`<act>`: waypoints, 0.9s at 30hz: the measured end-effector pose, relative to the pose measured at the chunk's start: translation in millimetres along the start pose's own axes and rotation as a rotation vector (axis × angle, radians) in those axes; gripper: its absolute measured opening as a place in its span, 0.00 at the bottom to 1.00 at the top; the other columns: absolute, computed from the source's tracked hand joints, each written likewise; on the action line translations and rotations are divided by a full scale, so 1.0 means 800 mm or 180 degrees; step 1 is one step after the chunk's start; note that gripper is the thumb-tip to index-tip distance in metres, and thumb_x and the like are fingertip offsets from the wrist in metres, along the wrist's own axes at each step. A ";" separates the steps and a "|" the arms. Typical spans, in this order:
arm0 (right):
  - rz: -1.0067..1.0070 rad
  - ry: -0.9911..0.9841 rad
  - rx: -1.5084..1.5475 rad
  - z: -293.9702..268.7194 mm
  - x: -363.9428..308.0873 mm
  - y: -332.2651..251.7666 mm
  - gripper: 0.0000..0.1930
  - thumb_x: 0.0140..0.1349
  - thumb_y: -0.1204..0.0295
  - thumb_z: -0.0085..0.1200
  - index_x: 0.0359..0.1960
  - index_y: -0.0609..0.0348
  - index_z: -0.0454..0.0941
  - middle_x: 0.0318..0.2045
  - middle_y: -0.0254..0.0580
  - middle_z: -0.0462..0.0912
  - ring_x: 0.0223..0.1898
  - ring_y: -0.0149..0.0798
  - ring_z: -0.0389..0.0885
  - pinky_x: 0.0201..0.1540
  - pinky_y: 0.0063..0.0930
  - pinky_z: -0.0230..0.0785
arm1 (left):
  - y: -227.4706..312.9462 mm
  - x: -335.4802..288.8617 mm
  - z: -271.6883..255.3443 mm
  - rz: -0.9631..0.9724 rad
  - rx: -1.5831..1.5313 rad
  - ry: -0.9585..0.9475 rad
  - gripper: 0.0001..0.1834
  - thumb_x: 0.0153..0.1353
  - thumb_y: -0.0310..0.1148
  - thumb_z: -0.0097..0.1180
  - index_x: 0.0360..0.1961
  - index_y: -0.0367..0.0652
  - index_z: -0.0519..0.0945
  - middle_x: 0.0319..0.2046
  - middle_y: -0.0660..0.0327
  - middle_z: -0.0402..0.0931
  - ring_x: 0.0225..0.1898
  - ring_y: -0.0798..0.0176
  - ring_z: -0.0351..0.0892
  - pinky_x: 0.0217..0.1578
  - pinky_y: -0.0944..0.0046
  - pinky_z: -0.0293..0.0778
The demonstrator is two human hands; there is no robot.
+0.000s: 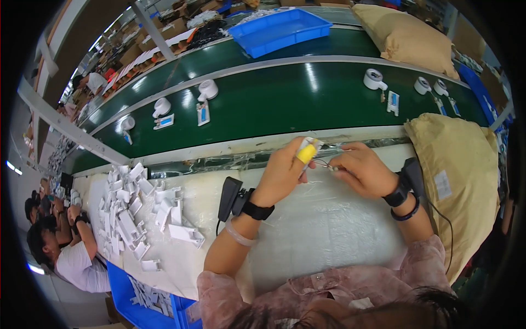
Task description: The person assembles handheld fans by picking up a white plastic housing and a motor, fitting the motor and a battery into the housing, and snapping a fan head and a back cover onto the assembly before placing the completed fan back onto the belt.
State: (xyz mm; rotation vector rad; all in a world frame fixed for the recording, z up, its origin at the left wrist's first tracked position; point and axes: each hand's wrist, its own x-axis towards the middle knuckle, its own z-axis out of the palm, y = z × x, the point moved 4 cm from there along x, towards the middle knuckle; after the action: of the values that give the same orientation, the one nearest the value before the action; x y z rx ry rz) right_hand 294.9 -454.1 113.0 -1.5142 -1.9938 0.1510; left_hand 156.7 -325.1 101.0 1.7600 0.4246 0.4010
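My left hand (282, 170) is closed round a white plastic part with a yellow piece (306, 154) on it, held just past the near edge of the table. Thin dark wires (323, 163) run from there toward my right hand (366, 171). Its thumb and fingers pinch the wire end, where a small light tip shows. Both hands are raised above the plastic-covered tabletop (329, 219). To the left of my left arm lies a loose heap of white plastic housings (127, 211).
Beyond the table runs a green conveyor belt (285, 98) carrying several white round units (207, 89) with attached panels. A blue tray (282, 30) and a tan sack (405, 35) stand behind. Another sack (455, 181) leans at right; a blue bin (129, 290) sits lower left. A co-worker (71, 252) sits left.
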 end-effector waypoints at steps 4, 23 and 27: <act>0.0485 0.0893 -0.0063 0.000 -0.010 0.014 0.07 0.58 0.72 0.60 0.36 0.60 0.80 0.29 0.42 0.81 0.28 0.43 0.78 0.35 0.32 0.71 | -0.025 0.004 0.016 -0.0141 -0.0550 0.0323 0.15 0.72 0.37 0.40 0.49 0.40 0.72 0.27 0.59 0.76 0.17 0.71 0.73 0.18 0.71 0.69; -0.0084 0.1723 0.0093 0.016 -0.019 0.015 0.10 0.50 0.82 0.61 0.35 0.58 0.79 0.32 0.40 0.83 0.34 0.45 0.81 0.40 0.35 0.71 | -0.038 0.003 0.054 -0.0107 -0.1295 0.0065 0.20 0.61 0.23 0.41 0.55 0.37 0.65 0.34 0.56 0.73 0.23 0.67 0.73 0.20 0.66 0.75; -0.0311 0.1678 0.0024 0.015 -0.020 0.009 0.12 0.49 0.83 0.61 0.36 0.57 0.79 0.33 0.40 0.83 0.34 0.44 0.81 0.39 0.34 0.72 | -0.036 -0.003 0.057 -0.0019 -0.1381 0.0226 0.19 0.60 0.23 0.44 0.54 0.38 0.66 0.33 0.61 0.74 0.23 0.74 0.71 0.21 0.72 0.72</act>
State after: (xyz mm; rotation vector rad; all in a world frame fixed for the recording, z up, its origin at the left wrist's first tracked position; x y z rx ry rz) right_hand 296.9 -462.6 94.3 -1.2817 -1.6305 -0.2572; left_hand 174.3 -358.6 62.8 1.3260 0.3615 0.5109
